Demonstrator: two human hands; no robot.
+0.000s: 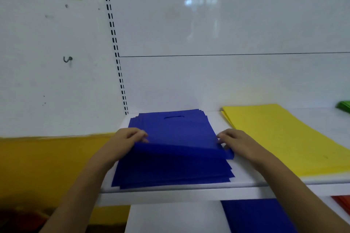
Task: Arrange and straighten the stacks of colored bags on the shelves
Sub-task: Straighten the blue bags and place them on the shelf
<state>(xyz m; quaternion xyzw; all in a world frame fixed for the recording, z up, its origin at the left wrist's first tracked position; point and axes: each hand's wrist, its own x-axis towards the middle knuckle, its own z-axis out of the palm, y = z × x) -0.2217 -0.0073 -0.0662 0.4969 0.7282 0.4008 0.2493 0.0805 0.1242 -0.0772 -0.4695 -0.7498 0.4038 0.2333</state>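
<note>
On the white shelf (246,181), beside the yellow stack (284,138), the left hand (126,138) and right hand (234,142) are pinching opposite edges of the top blue bag (176,130), which is best lowered squarely, corners matching the fanned blue stack (170,172).

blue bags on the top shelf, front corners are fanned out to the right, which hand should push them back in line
Right, probably. The right hand grips the blue bags beside the fanned front-right corners; the left hand holds the opposite edge and can steady them.
</note>
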